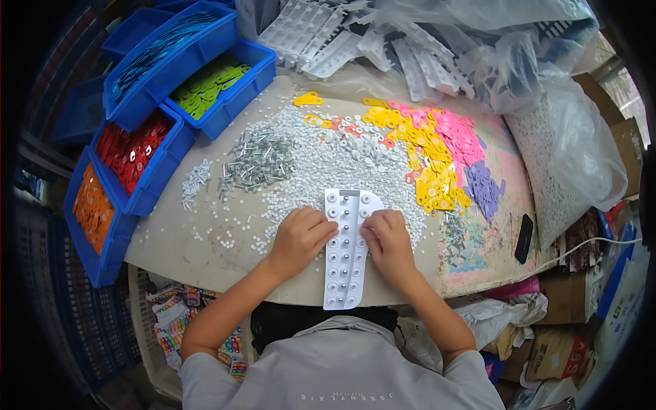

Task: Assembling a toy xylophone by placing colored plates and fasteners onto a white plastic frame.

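Observation:
A long white plastic tray [346, 263] lies near the table's front edge, pointing away from me. Small white round caps sit in a row along each of its sides, and metal pins stand in a line down its middle. My left hand [299, 239] is closed, fingertips pinched together at the tray's left edge by the upper caps. Across from it, my right hand [391, 244] is pinched too, its fingertips over the right row of caps. Whatever either pinch holds is too small or hidden to make out. Beyond both hands spreads a heap of small white caps [311, 164].
Metal rivets [256, 160] lie left of the caps. Yellow pieces [437, 184], pink pieces [458, 137] and purple pieces [484, 189] are piled at right, near a black phone-like object [524, 238]. Blue bins [154, 188] stand at left; white moulded racks [301, 31] and plastic bags lie behind.

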`<action>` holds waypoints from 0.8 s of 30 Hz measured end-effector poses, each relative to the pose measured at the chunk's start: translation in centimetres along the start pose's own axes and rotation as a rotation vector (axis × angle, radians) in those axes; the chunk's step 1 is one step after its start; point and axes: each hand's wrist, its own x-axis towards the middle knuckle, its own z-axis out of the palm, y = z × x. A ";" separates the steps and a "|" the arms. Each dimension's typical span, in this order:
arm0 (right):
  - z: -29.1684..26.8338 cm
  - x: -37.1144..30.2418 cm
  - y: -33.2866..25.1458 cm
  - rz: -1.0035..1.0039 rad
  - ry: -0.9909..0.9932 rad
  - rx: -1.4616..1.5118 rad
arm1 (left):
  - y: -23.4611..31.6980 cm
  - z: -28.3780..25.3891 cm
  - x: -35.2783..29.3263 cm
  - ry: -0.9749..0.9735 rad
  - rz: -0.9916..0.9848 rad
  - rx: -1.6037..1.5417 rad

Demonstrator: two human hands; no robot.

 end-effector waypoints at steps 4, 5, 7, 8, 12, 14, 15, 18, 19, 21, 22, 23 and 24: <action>0.8 -0.8 -0.3 -0.217 0.192 -0.307 | -0.1 -0.3 0.5 -0.034 -0.065 -0.092; 0.7 -0.8 -0.3 -0.226 0.194 -0.324 | -0.2 -0.6 0.9 -0.063 -0.082 -0.099; 0.5 -0.6 -0.2 -0.211 0.183 -0.252 | -0.4 -0.7 2.2 -0.091 -0.097 -0.104; 0.3 -0.4 -0.1 -0.200 0.167 -0.179 | -0.5 -0.3 3.5 -0.030 -0.094 -0.095; -1.2 0.9 1.1 0.050 0.311 0.003 | -1.4 1.9 9.4 -0.027 0.028 -0.032; -3.0 3.3 2.6 0.024 0.296 -0.116 | -2.3 3.8 11.3 -0.069 0.097 -0.001; -3.7 4.3 3.4 -0.001 0.280 -0.232 | -2.9 4.9 11.8 -0.105 0.109 0.028; -4.8 6.1 6.6 0.092 0.129 -0.253 | -4.6 8.1 13.1 -0.129 0.159 0.069; -4.9 6.6 7.2 0.095 0.132 -0.256 | -4.7 8.5 13.5 -0.118 0.185 0.086; -5.2 7.6 8.0 0.064 0.110 -0.317 | -4.9 9.1 14.1 -0.143 0.196 0.119; -5.1 8.2 8.1 0.068 0.110 -0.317 | -5.0 9.3 14.2 -0.170 0.204 0.154; -4.9 8.9 8.0 0.095 0.161 -0.242 | -5.1 9.4 14.2 -0.173 0.204 0.153; -4.7 9.6 8.0 0.121 0.210 -0.167 | -5.1 9.5 14.2 -0.156 0.215 0.163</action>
